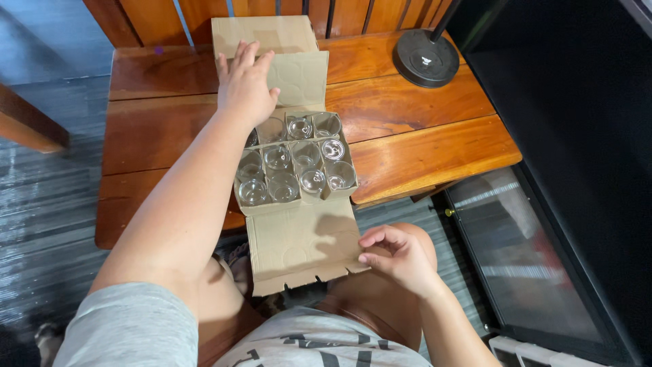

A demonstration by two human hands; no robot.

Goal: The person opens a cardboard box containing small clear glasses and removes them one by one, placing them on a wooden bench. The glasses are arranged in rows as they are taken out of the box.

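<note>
- Cardboard box (293, 204): open, sitting at the near edge of a wooden table (421, 146), its divider grid holding clear drinking glasses (293, 165) upright, one per cell. Most cells appear filled; the cell under the left wrist is hidden.
- Left hand (244, 85): reaches across the box to the far flap (299, 71), palm down, fingers spread and flat on the cardboard, gripping nothing.
- Right hand (401, 255): at the right edge of the near flap (299, 248), which hangs off the table toward the person's lap; fingers loosely curled, fingertips touching the cardboard edge. Whether they pinch it cannot be told.
- Surroundings: a black round stand base (426, 58) rests on the far right of the table, well apart from the box; a dark glass-fronted cabinet (523, 258) stands to the right.
- Risk, tipping: the box sits at the table's edge, so a pull on the near flap could drag it off and spill the glasses.
- Risk, knocking: the left forearm passes low over the left-hand cells, so a dropped wrist could strike a rim and chip or topple a glass.
- Risk, flap: the cardboard is thin and creased; pressing hard on the far flap could fold it down onto the back row.
</note>
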